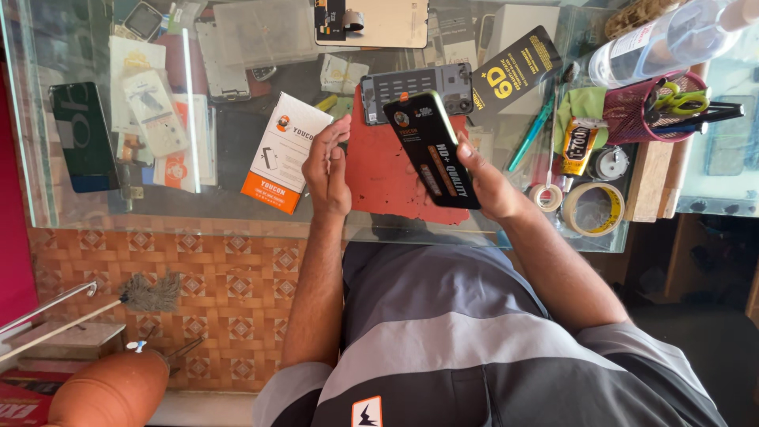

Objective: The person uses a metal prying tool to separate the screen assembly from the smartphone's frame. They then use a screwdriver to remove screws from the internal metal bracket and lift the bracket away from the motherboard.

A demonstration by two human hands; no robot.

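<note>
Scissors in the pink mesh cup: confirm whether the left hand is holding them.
No. The scissors stand in the pink mesh cup, and the left hand is apart from them.

A glass-topped counter (47, 207) carries everything, with more items visible through the glass on a shelf beneath. A red mat (379, 178) lies at its middle, and an opened phone body (417, 88) rests at the mat's far edge. Left of the mat lies a white and orange box (283, 152). To the right sit a green cloth (583, 104), a glue tube (578, 145), a small tape roll (545, 196) and a larger tape roll (593, 209). A red mesh holder (640, 119) with scissors (681, 101) stands beyond them.
</note>
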